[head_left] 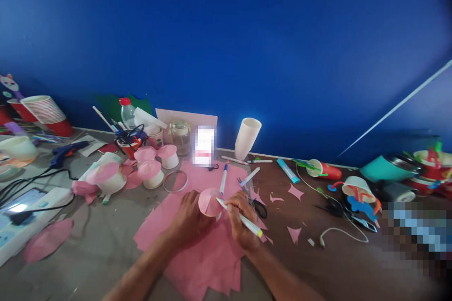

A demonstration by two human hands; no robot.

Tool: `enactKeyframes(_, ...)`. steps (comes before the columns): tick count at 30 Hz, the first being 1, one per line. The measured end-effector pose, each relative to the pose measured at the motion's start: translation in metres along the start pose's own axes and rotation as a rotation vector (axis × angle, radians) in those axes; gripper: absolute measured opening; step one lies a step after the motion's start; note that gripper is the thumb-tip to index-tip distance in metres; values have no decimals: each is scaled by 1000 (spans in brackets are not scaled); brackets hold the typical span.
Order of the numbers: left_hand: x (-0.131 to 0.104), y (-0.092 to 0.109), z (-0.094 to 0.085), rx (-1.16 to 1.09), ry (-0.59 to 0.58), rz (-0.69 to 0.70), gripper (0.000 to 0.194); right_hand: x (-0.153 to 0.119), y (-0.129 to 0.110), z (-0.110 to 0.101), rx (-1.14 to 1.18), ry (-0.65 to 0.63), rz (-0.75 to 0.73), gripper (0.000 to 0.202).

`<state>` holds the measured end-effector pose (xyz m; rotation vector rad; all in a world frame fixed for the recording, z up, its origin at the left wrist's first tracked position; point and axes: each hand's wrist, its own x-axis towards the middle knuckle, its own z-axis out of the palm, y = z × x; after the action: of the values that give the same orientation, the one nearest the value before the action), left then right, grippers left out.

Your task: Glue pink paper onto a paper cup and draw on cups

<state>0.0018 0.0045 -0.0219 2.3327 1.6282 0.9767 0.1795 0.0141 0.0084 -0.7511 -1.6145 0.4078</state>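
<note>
Fingers of my left hand [190, 218] curl round the side of a small paper cup topped with a pink paper disc [208, 202], steadying it on pink paper sheets [197, 263]. A white marker [251, 225] with a yellow end is gripped in my right hand [242, 221]. Its tip meets the right edge of the pink disc; whether it touches cannot be told. Just behind the cup lies a blue-capped marker [223, 178]. Scissors [260, 209] with black handles lie beside my right hand, partly hidden by it.
Several pink-topped cups [151, 175] and a tape ring [175, 181] stand to the left. Behind are a glass jar [180, 137], a lit phone [204, 146] and stacked white cups [247, 138]. Pink scraps [294, 233] and a cable [344, 229] lie right; a glue gun [68, 152] sits far left.
</note>
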Motion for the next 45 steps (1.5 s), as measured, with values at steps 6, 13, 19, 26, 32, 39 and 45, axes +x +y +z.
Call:
enactKeyframes(6,0,1,-1,5,-23,-23,14,-2,-1,0,14,-18,13,17)
enactKeyframes(13,0,0,0,-10,-11,-25,15,-1,-1,-1,25,-19,8,18)
enactKeyframes(19,2,6,-5,-4,-43,-50,16,-1,0,-2,18,-29,35,18)
enactKeyframes(26,0,1,-2,-42,-29,-32,15,-1,-6,-2,93,-55,14,16)
enactKeyframes(32,-1,1,0,-31,-29,-31,15,0,-6,-3,38,-46,11,18)
enactKeyframes(39,-1,0,-1,-20,-36,-18,20,1,-3,-4,8,-33,9,19)
enactKeyframes(45,0,2,-2,-24,-22,-42,15,2,-6,-2,35,-49,-12,18)
